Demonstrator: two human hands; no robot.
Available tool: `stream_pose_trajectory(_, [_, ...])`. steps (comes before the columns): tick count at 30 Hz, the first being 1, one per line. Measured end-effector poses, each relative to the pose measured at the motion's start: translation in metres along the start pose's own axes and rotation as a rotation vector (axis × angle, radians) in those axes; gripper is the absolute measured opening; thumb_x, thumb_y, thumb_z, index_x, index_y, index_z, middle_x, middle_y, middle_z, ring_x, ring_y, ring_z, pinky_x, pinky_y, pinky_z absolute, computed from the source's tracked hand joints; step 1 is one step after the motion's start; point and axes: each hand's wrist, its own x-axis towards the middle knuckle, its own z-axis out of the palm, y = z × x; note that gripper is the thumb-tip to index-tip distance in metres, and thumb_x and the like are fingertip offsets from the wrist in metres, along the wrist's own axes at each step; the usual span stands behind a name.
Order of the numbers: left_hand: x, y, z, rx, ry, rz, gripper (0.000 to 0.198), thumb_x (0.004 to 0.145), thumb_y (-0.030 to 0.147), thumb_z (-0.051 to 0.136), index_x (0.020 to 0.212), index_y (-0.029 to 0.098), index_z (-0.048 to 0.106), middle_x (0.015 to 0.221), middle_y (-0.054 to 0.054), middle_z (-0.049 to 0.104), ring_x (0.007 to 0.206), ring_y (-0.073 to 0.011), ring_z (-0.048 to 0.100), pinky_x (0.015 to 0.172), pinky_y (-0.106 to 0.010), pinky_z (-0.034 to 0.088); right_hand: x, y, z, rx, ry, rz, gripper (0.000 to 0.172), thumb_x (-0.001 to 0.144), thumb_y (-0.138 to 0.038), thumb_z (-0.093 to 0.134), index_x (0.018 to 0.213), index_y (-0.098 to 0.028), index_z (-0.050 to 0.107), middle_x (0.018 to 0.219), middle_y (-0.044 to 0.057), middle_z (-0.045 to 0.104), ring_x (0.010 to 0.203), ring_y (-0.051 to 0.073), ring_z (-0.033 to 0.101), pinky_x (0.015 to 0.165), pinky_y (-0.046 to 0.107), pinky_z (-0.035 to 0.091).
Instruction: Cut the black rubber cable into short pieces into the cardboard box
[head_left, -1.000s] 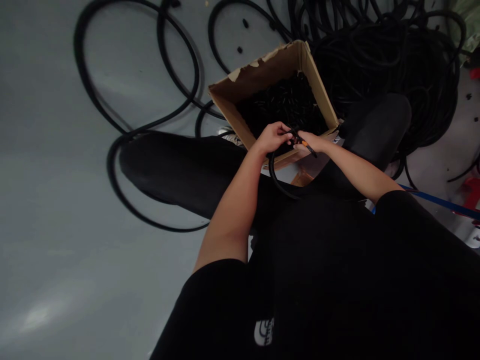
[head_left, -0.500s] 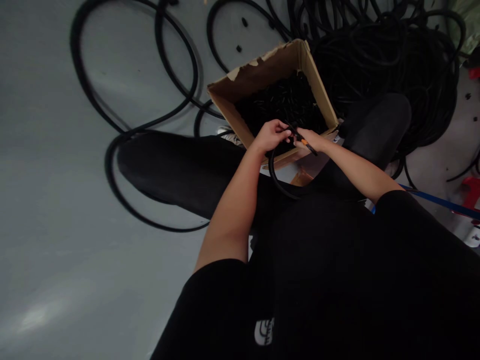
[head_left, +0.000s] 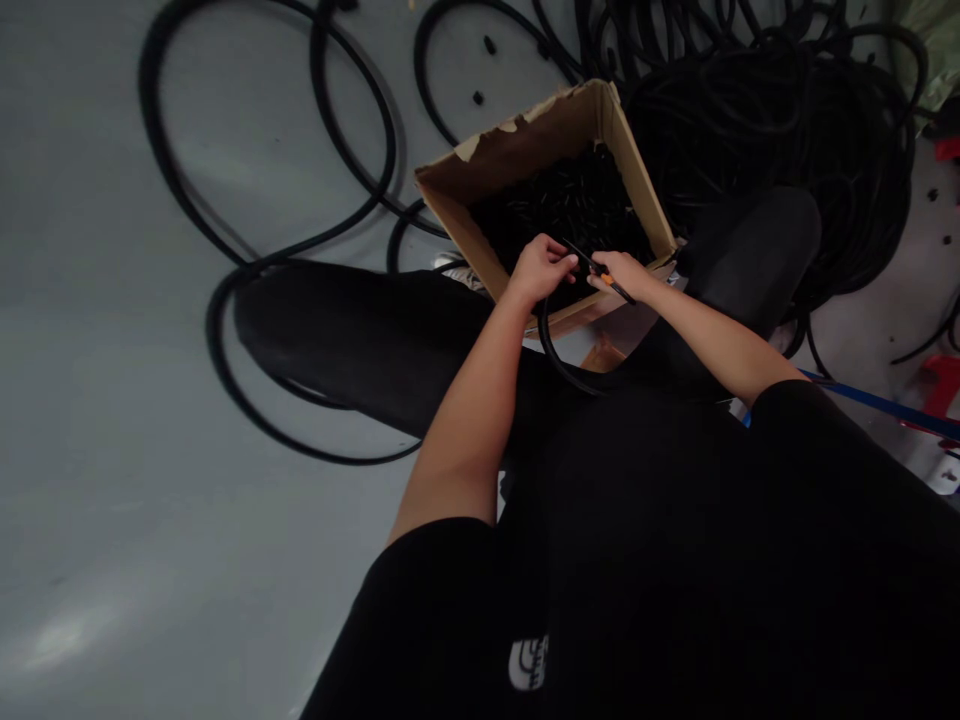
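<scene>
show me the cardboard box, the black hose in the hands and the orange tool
cardboard box [head_left: 540, 140], head view, on its bare inner wall
black hose [head_left: 553, 362], head view, on the loop's lower curve
orange tool [head_left: 607, 281], head view, on its orange part

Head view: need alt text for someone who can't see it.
A seated person's left hand grips a looped thin black hose while the right hand holds a slim black-and-orange tool above an open brown cardboard box of small black parts. More black hose coils lie on the grey floor.
</scene>
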Motion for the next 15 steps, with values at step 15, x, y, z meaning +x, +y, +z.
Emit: stream_pose_trajectory(15, [-0.003, 0.0, -0.001, -0.059, -0.284, 0.134, 0.048, 0.101, 0.047, 0.098, 0.094, 0.026, 0.055, 0.076, 0.0, 0.074, 0.056, -0.0106, 0.055, 0.055, -0.023, 0.045, 0.017, 0.034, 0.01, 0.32, -0.196, -0.213, 0.026, 0.097, -0.024, 0.085, 0.108, -0.023, 0.061, 0.092, -0.003, 0.063, 0.085, 0.018, 0.058, 0.083, 0.03, 0.054])
